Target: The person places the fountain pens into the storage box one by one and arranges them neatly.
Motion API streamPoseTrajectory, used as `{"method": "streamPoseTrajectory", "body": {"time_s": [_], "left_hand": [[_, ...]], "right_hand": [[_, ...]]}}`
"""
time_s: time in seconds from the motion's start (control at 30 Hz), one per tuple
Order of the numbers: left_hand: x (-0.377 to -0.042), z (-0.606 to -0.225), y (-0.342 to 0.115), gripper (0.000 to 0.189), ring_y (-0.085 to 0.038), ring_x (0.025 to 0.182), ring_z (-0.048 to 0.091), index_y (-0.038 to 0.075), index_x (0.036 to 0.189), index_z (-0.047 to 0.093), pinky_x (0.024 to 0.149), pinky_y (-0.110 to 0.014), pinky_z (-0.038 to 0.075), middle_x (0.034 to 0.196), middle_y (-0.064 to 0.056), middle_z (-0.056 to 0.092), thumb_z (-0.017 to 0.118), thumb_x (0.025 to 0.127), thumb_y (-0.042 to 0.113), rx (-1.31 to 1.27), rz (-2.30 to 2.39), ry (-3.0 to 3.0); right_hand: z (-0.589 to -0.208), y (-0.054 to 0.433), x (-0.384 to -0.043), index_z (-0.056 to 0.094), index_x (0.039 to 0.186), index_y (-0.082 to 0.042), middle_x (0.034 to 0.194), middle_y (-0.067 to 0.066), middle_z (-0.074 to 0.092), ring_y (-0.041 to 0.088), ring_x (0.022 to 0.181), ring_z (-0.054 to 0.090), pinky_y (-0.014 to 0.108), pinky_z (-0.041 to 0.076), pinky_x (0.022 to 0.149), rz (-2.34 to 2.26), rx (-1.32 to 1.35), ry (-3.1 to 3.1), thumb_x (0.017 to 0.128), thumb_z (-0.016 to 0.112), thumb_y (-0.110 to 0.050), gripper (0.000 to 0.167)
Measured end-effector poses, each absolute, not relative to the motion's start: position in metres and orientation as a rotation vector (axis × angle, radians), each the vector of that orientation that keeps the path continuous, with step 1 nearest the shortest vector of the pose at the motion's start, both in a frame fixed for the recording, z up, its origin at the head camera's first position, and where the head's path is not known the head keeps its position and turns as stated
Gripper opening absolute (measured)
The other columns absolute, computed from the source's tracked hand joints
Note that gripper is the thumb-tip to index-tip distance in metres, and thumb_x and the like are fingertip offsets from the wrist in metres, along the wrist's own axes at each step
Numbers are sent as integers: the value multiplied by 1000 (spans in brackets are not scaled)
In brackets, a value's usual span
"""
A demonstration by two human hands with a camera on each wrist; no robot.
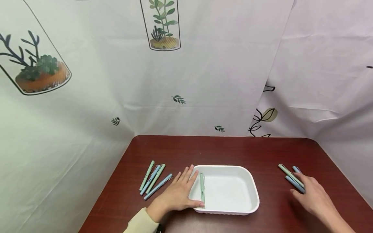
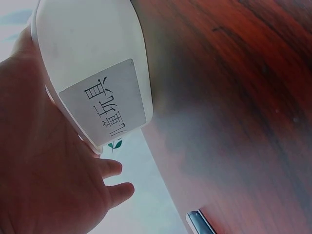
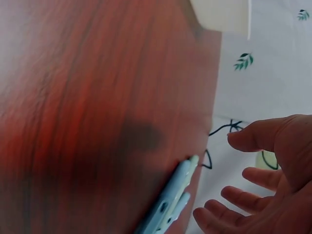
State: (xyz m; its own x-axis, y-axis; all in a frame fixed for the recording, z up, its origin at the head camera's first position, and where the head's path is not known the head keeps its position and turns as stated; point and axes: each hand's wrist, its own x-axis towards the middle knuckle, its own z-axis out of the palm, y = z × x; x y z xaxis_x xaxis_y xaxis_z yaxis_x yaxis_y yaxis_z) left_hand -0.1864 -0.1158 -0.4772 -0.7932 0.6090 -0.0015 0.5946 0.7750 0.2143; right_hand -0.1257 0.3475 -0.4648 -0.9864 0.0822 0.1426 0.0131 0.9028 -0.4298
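A white rectangular tray (image 1: 230, 212) stands mid-table with one green pen (image 1: 202, 189) lying along its left side. My left hand (image 1: 179, 194) rests on the tray's left rim, fingers spread and thumb at the near corner. In the left wrist view a label (image 2: 109, 105) with printed characters shows on the tray's outer wall. On the right, my right hand (image 1: 314, 195) hovers over a small group of pens, its fingers loosely bent and holding nothing. That group has a green pen (image 1: 285, 170), a blue pen (image 1: 294, 184) and another blue pen (image 1: 296, 169), partly hidden by the hand.
Left of the tray lie several green and blue pens, among them a blue pen (image 1: 158, 186) nearest my left hand and a green pen (image 1: 147, 175) farthest left. The dark red table (image 1: 227, 150) meets a white printed cloth (image 1: 204, 81) at its back and sides.
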Motion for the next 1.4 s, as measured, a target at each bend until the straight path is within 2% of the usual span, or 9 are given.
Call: {"method": "streamPoseTrajectory", "body": {"time_s": [0.33, 0.6, 1.03, 1.4], "left_hand": [[-186, -477, -117, 114, -35, 155, 15, 11, 163, 17, 121, -57, 22, 170, -15, 9, 59, 82, 79, 979, 339, 2879], [-185, -477, -116, 115, -33, 156, 14, 11, 163, 16, 122, -55, 22, 170, -15, 8, 57, 82, 82, 975, 319, 2888], [-185, -475, -117, 115, -32, 156, 12, 12, 164, 15, 122, -55, 21, 170, -13, 7, 58, 82, 80, 957, 343, 2874], [-186, -477, -116, 114, -33, 156, 13, 12, 164, 16, 122, -56, 21, 170, -13, 6, 62, 82, 77, 961, 357, 2876]], "right_hand": [[-484, 363, -129, 45, 140, 7, 124, 42, 47, 58, 105, 48, 66, 43, 80, 572, -101, -2977, 88, 73, -16, 63], [-496, 372, -135, 42, 138, 14, 123, 45, 43, 63, 106, 44, 70, 42, 84, 539, -187, -3080, 88, 72, -17, 65], [-501, 380, -132, 44, 136, 12, 122, 44, 42, 63, 107, 38, 70, 40, 86, 528, -252, -3109, 90, 69, -14, 59], [-501, 380, -130, 52, 134, 7, 118, 40, 42, 57, 106, 37, 66, 42, 78, 519, -334, -3120, 89, 66, -9, 49]]}}
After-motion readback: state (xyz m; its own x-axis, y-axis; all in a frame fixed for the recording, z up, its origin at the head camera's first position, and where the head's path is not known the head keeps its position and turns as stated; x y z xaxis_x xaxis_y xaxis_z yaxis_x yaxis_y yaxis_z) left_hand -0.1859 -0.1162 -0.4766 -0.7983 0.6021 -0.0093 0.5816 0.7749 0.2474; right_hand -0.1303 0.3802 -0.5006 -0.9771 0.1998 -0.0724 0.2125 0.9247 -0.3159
